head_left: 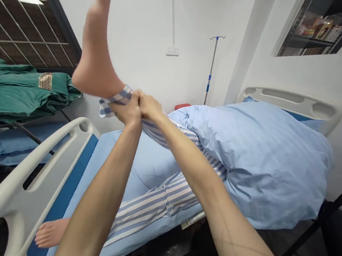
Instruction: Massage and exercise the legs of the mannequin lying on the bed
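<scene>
The left hand [126, 110] is wrapped around the lower end of a raised leg [155, 134] in blue-and-white striped cloth; the right hand [150, 105] grips the same leg just beside it, and the two hands touch. From them, its smooth pink, plastic-looking foot [91, 56] points up at 10 o'clock, while the leg runs off toward 4 o'clock and under a puffy pale-blue fabric quilt [269, 150].

As far as can be judged, the lift of this one leg is done: it is off the bed, steeply bent at the ankle, and supported by both hands. The second leg [150, 204], in matching stripes, lies flat at 5 o'clock with no hand on it, its pink foot [51, 232] at 7 o'clock partly behind the left forearm. Whether anything is left for either leg cannot be told.

Between the legs there is free room over the smooth pale-blue sheet [151, 161]. The pale-grey moulded plastic footboard [58, 172] bounds the bed at 8 o'clock, below the raised foot and apart from it. A plain white wall [136, 36] stands at 12 o'clock, and a slim metal drip stand [212, 64] at 2 o'clock, well apart from the hands
</scene>
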Demonstrator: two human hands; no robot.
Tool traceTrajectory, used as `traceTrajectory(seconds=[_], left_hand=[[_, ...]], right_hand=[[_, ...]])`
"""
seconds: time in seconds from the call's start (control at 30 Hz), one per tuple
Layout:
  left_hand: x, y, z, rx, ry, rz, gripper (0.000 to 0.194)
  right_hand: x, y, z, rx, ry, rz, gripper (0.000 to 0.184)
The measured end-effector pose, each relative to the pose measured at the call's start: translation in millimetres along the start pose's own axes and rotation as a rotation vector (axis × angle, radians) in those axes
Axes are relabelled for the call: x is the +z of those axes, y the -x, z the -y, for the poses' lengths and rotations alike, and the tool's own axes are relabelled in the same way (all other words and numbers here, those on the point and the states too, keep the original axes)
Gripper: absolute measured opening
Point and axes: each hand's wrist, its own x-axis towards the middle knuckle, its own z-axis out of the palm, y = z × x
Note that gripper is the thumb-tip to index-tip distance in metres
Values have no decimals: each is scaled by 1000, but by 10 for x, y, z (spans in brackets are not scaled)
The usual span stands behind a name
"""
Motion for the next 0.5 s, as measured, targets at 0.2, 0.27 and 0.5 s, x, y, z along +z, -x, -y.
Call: traceTrajectory(seconds=[0.2,0.27,0.5], left_hand=[[248,29,-197,27,-57,79,89],[206,-32,-110,42,-57,35,86],[-213,-253,366,58,-26,-34,73]], right_hand=[[-159,-125,-188,6,-75,-85,41],[-81,-137,-148,7,-80,-77,40],[461,-149,89,-38,-44,-45,36]])
